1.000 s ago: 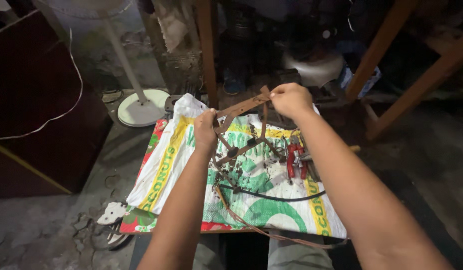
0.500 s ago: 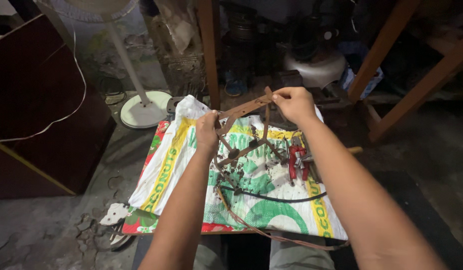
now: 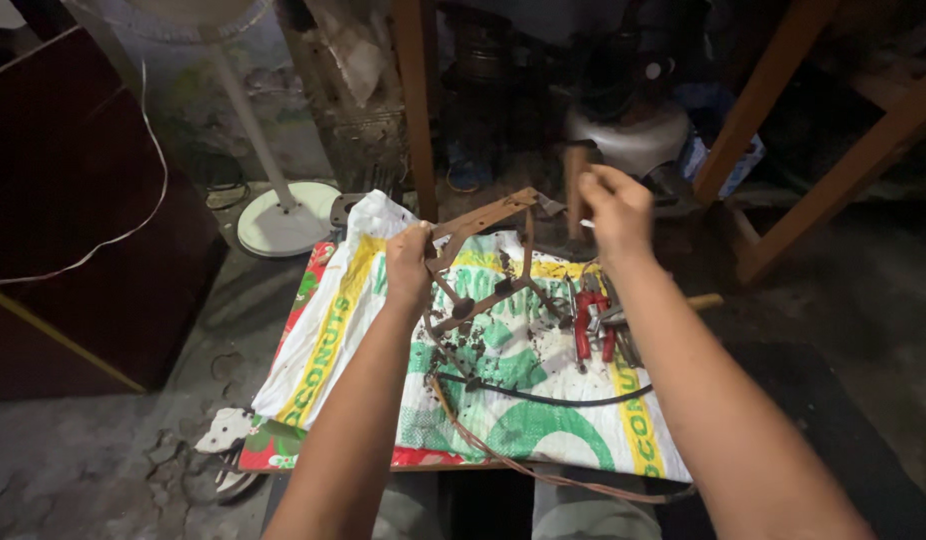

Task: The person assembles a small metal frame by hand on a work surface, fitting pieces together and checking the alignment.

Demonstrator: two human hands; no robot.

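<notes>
My left hand [image 3: 411,258] grips the near end of a rusty brown metal frame [image 3: 488,255] with crossed bars, held tilted above a printed woven sack [image 3: 353,330] spread on a low board. My right hand [image 3: 616,208] is lifted to the right of the frame's far end, clear of it, fingers curled around something small and pale that I cannot make out. Red-handled pliers [image 3: 588,325] lie on the sack below my right wrist. A black cable [image 3: 543,398] and a brown cord [image 3: 503,455] trail from the frame across the sack.
A white fan stand base [image 3: 283,218] with its pole stands at the back left. A dark cabinet [image 3: 73,230] with a white wire fills the left. Wooden posts [image 3: 415,100] and slanted beams [image 3: 833,170] rise behind. A white stool-like object [image 3: 638,140] sits behind my right hand.
My right hand has let go of the frame's far end and moved right and up. My left hand keeps its grip on the frame.
</notes>
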